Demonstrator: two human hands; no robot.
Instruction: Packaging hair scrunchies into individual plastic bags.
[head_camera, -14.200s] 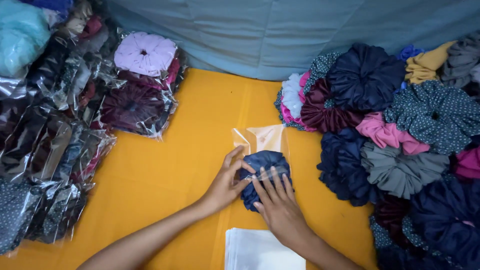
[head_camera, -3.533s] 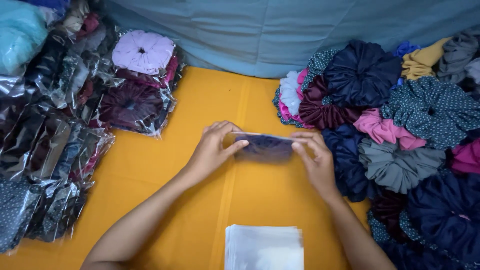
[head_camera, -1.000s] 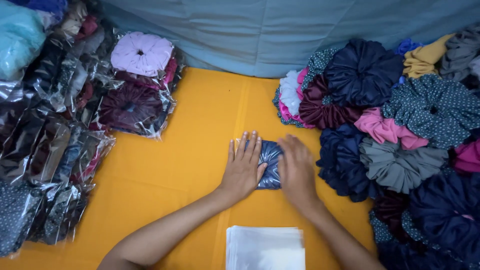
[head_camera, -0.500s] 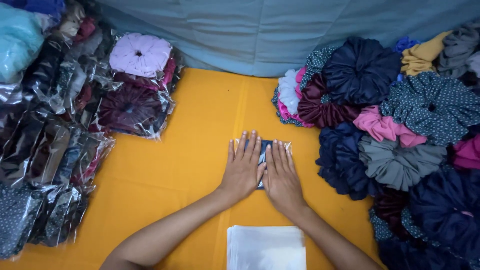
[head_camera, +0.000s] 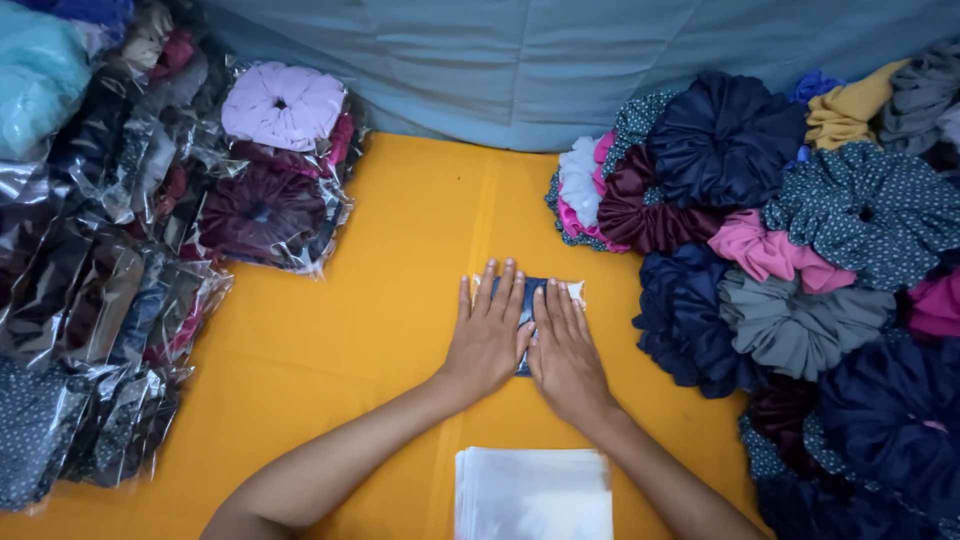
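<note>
Both hands lie flat, fingers spread, on the bagged navy scrunchie (head_camera: 527, 300) at the orange tabletop's (head_camera: 380, 300) centre; left hand (head_camera: 488, 335) at nine o'clock, right hand (head_camera: 565, 350) at three.

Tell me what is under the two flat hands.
A dark blue scrunchie in a clear bag shows between the left hand and right hand, on the yellow cloth. The hands cover most of it.
</note>
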